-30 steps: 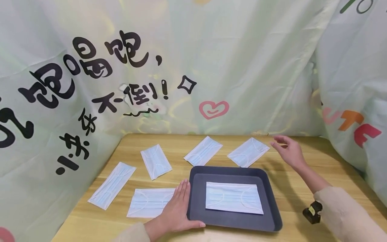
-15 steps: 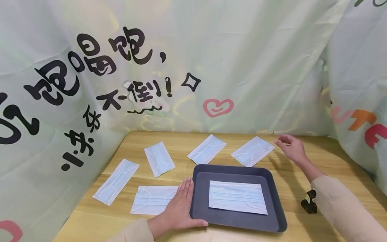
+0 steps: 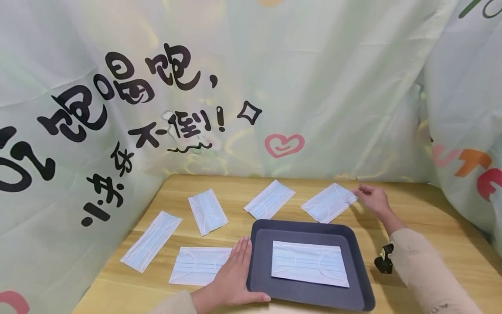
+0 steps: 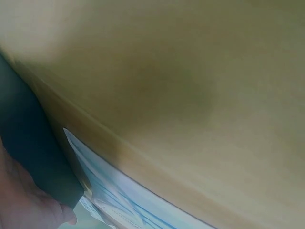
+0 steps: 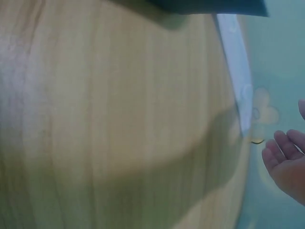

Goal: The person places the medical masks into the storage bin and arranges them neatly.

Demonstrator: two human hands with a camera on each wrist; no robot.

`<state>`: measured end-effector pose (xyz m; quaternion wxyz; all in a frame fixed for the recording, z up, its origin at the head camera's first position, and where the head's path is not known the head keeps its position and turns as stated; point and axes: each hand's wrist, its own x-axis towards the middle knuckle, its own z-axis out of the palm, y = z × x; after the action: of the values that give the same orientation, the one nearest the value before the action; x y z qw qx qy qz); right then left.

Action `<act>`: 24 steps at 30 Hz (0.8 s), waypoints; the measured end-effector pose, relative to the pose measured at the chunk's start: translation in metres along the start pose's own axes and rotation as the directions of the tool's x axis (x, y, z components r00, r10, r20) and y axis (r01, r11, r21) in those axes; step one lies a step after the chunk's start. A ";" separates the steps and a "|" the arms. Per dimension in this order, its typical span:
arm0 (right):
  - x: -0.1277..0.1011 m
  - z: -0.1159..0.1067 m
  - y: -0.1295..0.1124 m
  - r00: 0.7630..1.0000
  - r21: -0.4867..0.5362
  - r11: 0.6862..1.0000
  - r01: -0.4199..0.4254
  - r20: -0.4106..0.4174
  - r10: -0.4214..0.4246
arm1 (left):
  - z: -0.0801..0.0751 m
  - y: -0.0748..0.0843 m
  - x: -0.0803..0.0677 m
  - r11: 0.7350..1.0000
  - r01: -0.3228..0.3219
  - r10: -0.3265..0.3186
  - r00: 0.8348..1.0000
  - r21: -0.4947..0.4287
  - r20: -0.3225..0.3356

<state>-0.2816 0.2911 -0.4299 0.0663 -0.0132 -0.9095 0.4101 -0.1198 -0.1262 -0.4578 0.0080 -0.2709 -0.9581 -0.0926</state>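
Desk [image 3: 431, 226] of pale wood, hemmed in by printed green curtains [image 3: 313, 87], carried everything we saw at this moment. Nearest the person sat a dark tray [image 3: 358, 279], and inside it one blue face mask [image 3: 310, 269] lay flat. Our left hand [image 3: 234, 279] rested against the tray's left edge, fingers straight and together, thumb along the near rim, partly covering another mask [image 3: 196, 271] on the wood just beside the tray. Our right hand [image 3: 372, 198] reached to the far side, its fingers loosely spread and relaxed, the tips touching or all but touching the corner of the far right mask [image 3: 328, 203]; we could not tell whether contact was made, and nothing was yet held. Three more masks lay apart on the desk: one at far centre [image 3: 269, 199], one at far left [image 3: 208, 211], one at the left edge [image 3: 150, 240]. By our count, one mask was in the tray and five remained outside it. A small black clip-like object [image 3: 383, 260] showed near the right sleeve.
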 end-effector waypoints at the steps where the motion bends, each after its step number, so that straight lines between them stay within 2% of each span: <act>1: 0.000 0.001 0.002 1.000 -0.001 1.000 0.000 0.012 0.000 | 0.000 0.000 0.000 1.000 0.000 0.000 1.000 -0.004 -0.002; 6: -0.003 0.002 0.008 0.996 -0.016 1.000 -0.016 0.087 0.017 | 0.001 0.003 0.001 1.000 -0.001 0.001 1.000 -0.026 0.011; 10: -0.005 0.003 0.010 0.993 -0.030 0.999 -0.011 0.116 0.015 | 0.001 0.004 0.001 1.000 -0.008 0.009 1.000 -0.017 0.018; 15: -0.004 0.006 0.015 0.986 -0.104 0.991 0.085 0.153 -0.069 | 0.000 0.004 0.000 1.000 -0.001 0.001 1.000 -0.007 0.015; 20: -0.002 0.012 0.021 0.963 -0.196 0.957 0.216 0.206 -0.175 | -0.001 0.003 -0.001 1.000 -0.005 0.005 1.000 0.006 0.002; 24: -0.001 0.017 0.026 0.944 -0.211 0.947 0.244 0.274 -0.182 | -0.001 0.003 -0.001 1.000 0.002 -0.002 1.000 0.010 0.000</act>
<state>-0.2832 0.2961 -0.4607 -0.0071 0.1299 -0.9497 0.2847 -0.1177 -0.1248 -0.4562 0.0093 -0.2698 -0.9589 -0.0877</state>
